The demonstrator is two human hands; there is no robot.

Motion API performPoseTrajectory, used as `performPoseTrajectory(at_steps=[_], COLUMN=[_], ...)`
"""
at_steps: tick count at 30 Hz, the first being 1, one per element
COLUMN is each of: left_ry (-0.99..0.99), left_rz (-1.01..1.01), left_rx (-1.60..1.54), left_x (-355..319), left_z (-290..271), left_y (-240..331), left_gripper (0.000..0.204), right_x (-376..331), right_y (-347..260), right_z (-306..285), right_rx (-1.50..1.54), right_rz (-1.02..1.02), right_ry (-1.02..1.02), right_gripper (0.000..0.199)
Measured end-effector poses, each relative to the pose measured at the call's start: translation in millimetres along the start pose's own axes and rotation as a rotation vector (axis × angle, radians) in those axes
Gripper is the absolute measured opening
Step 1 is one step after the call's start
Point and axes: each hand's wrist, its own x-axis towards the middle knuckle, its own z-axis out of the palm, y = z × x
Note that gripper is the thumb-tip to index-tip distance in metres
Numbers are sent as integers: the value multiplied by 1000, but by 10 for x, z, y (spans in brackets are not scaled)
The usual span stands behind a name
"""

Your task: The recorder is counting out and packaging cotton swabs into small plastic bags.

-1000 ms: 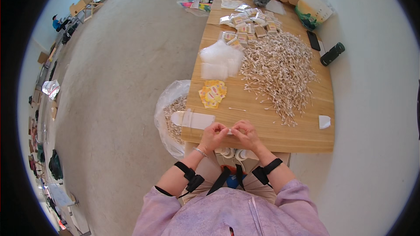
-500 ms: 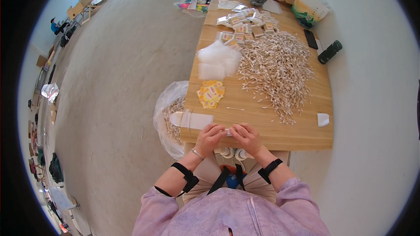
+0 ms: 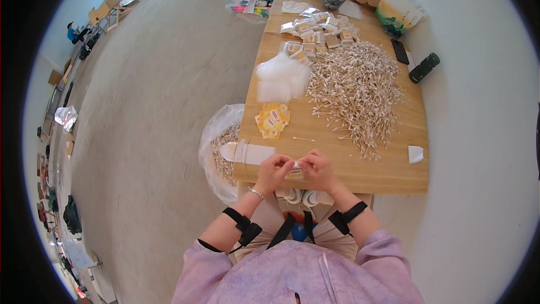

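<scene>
At the near edge of the table, my left hand (image 3: 272,173) and my right hand (image 3: 318,171) pinch the top edge of a small clear packet (image 3: 295,174) between thumbs and fingers. A printed label shows through its front; the rest of its contents is partly hidden. Just left of my hands lies a white strip with a rounded end (image 3: 259,155), with a clear band across it. A single cotton swab (image 3: 304,139) rests beyond my hands. Past it spreads a big pile of loose cotton swabs (image 3: 360,90). Yellow printed cards (image 3: 273,120) lie left of the pile.
Clear plastic sleeves (image 3: 281,79) and filled packets (image 3: 315,28) lie farther up the table (image 3: 337,175). A plastic bag of swabs (image 3: 212,174) stands off its left edge. Along the right are a phone (image 3: 400,52), a black bottle (image 3: 424,67) and white paper (image 3: 415,154).
My fingers have shifted from wrapping over the packet to pinching its top edge, so more of its labelled front shows. My right hand has risen slightly. The view has moved a little.
</scene>
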Motion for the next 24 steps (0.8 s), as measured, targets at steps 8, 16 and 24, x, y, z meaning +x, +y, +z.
performPoseTrajectory(at_steps=[8, 16, 24], left_ry=[-94, -218, -286], left_rz=[-302, -518, -671], left_rx=[-311, -530, -827], left_x=[132, 49, 55], left_z=[-131, -93, -158], left_y=[429, 581, 459], left_gripper=[14, 22, 19], right_x=[264, 279, 260], right_y=[-357, -326, -276], right_z=[-232, -283, -207], right_rx=[667, 777, 930], right_rz=[561, 592, 786], right_ry=[-215, -191, -145], right_gripper=[14, 16, 13])
